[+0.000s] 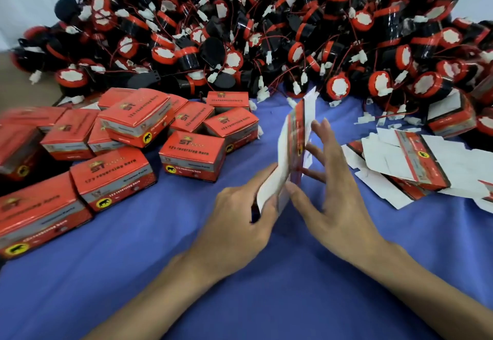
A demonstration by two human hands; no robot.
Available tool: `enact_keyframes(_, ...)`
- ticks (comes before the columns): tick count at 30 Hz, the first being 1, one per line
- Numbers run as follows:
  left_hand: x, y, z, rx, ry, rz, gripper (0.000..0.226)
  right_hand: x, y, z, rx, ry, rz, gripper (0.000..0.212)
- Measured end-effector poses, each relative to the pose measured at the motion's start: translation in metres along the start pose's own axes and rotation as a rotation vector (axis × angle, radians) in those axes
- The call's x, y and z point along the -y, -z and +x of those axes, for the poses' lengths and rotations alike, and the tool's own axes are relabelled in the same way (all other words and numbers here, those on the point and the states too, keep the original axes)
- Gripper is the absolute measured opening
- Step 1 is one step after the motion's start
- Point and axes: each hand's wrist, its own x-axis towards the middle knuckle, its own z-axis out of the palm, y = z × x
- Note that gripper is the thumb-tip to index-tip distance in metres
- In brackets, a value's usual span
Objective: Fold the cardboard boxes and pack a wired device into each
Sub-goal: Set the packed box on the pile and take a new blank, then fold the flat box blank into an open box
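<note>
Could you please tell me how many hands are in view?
2: the left hand grips the flat box's lower end; the right hand, fingers straight, touches its right face.

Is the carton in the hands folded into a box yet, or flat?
Flat. The carton stands on edge as a thin blurred sheet between left hand and right hand; no cavity shows.

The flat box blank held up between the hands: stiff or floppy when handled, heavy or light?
Probably light: the left hand holds the box blank up by its lower end. Likely fairly stiff, since it stands tall without drooping, though its flaps may flex. The loose blanks lie slid over each other, so perhaps slippery.
</note>
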Motion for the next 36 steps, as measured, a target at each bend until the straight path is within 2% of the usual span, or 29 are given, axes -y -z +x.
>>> enact_keyframes(4, 0.001, -0.001, -0.002, 0.067, -0.098, 0.109, 0.052, 0.001, 0.002, 0.001, -0.108, -0.054, 0.018, 0.082)
enact_keyframes(10, 0.002, -0.004, -0.005, 0.023, -0.212, 0.181, 0.044, -0.003, 0.002, 0.0, -0.203, -0.085, -0.045, 0.096)
enact_keyframes(12, 0.0, -0.003, -0.005, -0.024, -0.18, 0.255, 0.041, -0.007, 0.003, 0.001, -0.197, -0.132, -0.045, 0.099)
enact_keyframes(15, 0.001, -0.003, -0.003, -0.143, -0.019, 0.245, 0.04, -0.011, 0.005, 0.003, -0.147, -0.224, -0.018, 0.104)
enact_keyframes(18, 0.003, -0.002, -0.002, -0.223, 0.13, 0.119, 0.04, -0.011, 0.003, 0.003, -0.084, -0.206, -0.127, 0.092)
enact_keyframes(21, 0.005, 0.001, 0.003, -0.29, 0.206, 0.006, 0.048, -0.012, 0.002, 0.002, 0.006, -0.215, -0.253, 0.087)
enact_keyframes(25, 0.012, 0.002, 0.006, -0.26, 0.226, 0.039, 0.059, -0.02, 0.002, 0.0, 0.14, -0.217, -0.37, 0.085)
enact_keyframes(29, 0.01, 0.005, 0.007, -0.266, 0.012, 0.316, 0.056, -0.015, 0.003, 0.001, 0.094, -0.174, -0.365, 0.08)
enact_keyframes(31, 0.011, 0.004, 0.006, -0.24, -0.039, 0.385, 0.055, -0.013, 0.003, 0.001, 0.039, -0.125, -0.332, 0.075)
enact_keyframes(36, 0.012, 0.007, 0.009, -0.275, 0.103, 0.222, 0.047, -0.01, 0.004, 0.0, -0.069, 0.063, -0.227, 0.055)
